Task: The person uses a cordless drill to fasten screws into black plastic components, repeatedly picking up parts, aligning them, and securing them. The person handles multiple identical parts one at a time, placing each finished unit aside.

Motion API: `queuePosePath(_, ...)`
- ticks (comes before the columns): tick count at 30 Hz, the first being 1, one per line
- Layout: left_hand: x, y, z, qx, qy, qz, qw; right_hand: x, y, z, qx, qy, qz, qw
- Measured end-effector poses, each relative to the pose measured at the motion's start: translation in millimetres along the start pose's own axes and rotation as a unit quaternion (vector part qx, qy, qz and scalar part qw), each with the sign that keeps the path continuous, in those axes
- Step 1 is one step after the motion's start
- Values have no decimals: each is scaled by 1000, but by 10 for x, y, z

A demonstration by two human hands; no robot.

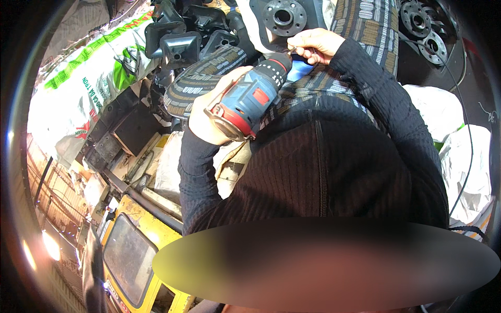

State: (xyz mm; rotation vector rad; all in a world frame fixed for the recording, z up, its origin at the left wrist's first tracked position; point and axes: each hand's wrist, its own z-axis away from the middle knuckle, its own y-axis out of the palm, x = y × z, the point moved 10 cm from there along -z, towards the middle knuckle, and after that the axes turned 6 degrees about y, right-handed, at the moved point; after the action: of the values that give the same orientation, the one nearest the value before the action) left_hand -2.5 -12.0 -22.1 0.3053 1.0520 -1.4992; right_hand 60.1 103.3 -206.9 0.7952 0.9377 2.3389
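Observation:
My left hand [206,115] is wrapped round the grip of a blue and red cordless drill [250,96]. The drill's black chuck points up and to the right, toward my other hand. Beside the chuck's tip, my right hand [317,44] is closed in a pinch; a small piece at its fingertips is too small to name. Just under those fingers shows something blue [299,69], its kind unclear. Beyond both hands, between my knees, lies a black part with a round, holed flange [283,17].
Black molded parts [180,47] are heaped at the far left, beside a white and green printed sack [78,88]. Round black flanges [433,47] lie far right. White bags [464,167] and a dark cable [471,141] are at right. A yellow windowed machine [148,235] stands lower left.

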Motion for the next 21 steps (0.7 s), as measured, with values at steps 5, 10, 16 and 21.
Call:
queuePosePath(5, -91, -20, -62, 21, 42, -88, 995, 140, -27, 62, -22, -70, -6, 997)
queuePosePath(10, -354, -101, 0, -13, 203, -374, 905, 158, -272, 104, -120, -101, 17, 987)
queuePosePath(16, 63, -259, -143, -67, 73, -317, 943, 309, -539, 249, -188, -211, -53, 958)
queuePosePath(21, 251, -284, -273, -58, -18, -250, 966, 391, -732, 156, -282, -244, -4, 928)
